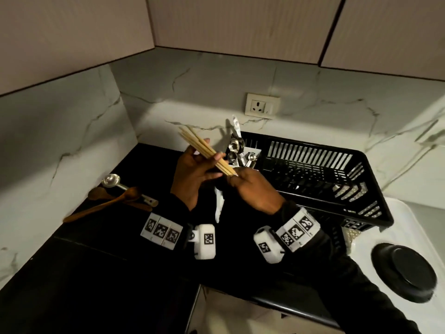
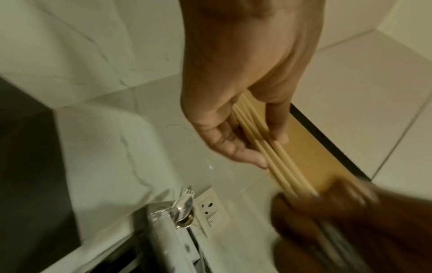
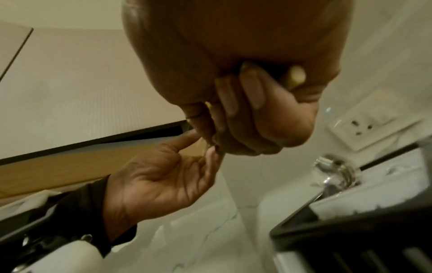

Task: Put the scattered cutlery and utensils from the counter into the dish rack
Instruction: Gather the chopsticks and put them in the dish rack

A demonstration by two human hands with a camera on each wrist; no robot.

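Pale wooden chopsticks [image 1: 209, 153] bundled, tilted above counter; wooden spoons [image 1: 113, 201], steel scoop [image 1: 111, 180] lying on counter.

Pale tan chopsticks [image 1: 206, 150]; black slatted dish rack [image 1: 313, 174] at right edge of black counter [image 1: 96, 249]. Dark brown wooden spoons [image 1: 113, 201] beside silver metal scoop [image 1: 113, 181] near left edge. White, grey-veined marble wall [image 1: 72, 131].

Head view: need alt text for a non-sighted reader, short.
Two hands hold a bundle of wooden chopsticks above a black counter, the left hand around the middle, the right hand at the near end. Behind is a black dish rack with metal cutlery; wooden spoons lie at left.
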